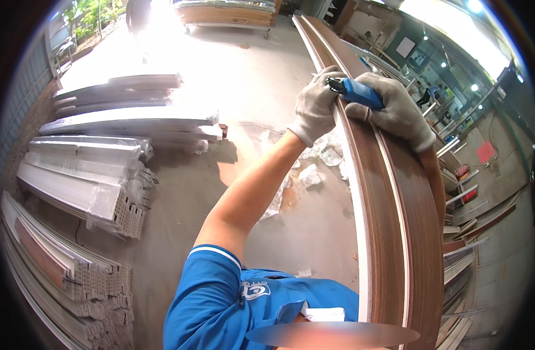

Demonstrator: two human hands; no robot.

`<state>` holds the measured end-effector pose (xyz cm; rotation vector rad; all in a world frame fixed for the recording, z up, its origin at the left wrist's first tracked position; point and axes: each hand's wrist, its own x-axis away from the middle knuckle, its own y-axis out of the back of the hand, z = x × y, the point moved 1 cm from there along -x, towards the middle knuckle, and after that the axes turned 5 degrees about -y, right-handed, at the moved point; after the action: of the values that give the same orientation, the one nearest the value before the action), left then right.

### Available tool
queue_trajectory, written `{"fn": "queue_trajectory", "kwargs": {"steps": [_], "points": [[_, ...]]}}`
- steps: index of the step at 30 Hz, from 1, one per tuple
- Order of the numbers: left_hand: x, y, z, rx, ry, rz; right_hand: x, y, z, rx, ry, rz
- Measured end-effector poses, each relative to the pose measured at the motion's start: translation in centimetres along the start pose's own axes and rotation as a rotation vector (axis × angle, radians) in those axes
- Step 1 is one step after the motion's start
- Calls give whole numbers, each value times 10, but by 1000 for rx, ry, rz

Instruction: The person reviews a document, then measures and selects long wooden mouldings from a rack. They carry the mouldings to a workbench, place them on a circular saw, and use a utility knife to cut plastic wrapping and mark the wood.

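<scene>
Long dark brown wood-grain panels (pixel 379 192) with pale edges lie side by side, running from close to my body to the far top. In a grey-white work glove, my left hand (pixel 317 106) is closed over the left pale edge of the nearer panel. My right hand (pixel 393 108), gloved the same way, wraps round a blue hand tool (pixel 362 94) with a black toothed-looking head. That tool rests on or just above the panels, its head pointing left toward my left hand. Its exact kind cannot be made out, and the fingertips of my left hand are partly hidden.
Plastic-wrapped stacks of long white profiles (pixel 84 175) lie on the floor to the left. Crumpled clear plastic (pixel 310 175) is scattered left of the panels. A wheeled stack of boards (pixel 225 14) stands far back. Long strips (pixel 463 256) lean or lie at the right.
</scene>
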<state>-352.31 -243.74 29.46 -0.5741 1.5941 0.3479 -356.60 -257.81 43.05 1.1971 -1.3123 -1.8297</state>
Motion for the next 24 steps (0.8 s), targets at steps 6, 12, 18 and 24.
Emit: {"fn": "queue_trajectory", "kwargs": {"steps": [6, 12, 18, 24], "points": [[-36, 17, 111, 35, 72, 26, -109, -15, -46, -77, -64, -20], [-41, 8, 218, 40, 68, 53, -191, -45, -113, -77, -90, -33], [-24, -38, 338, 55, 42, 51, -257, -78, -212, -127, -63, -23], [-20, -104, 466, 83, 67, 39, -329, -94, -341, -84, -115, -8]]}}
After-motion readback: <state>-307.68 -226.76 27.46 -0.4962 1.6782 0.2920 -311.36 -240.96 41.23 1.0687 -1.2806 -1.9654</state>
